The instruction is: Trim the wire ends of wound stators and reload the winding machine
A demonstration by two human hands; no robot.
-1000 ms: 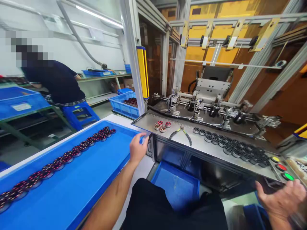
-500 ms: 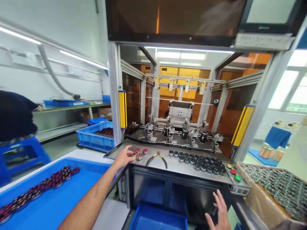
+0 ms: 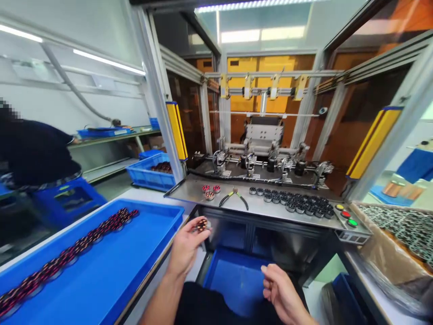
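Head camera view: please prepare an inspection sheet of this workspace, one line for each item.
Surface: metal ledge, carrying small parts.
Job's things: copper-and-red part in the left hand; three similar parts and many black parts on the ledge; long row of parts in a blue tray.
Clutter: pliers, handles spread, lying between the two part groups.
Hands: left pinches the part; right hand partly curled, nothing seen in it.
Cables: dark cable or hose behind the ledge.
Surroundings: person in dark clothing at picture left; open box of parts at right.
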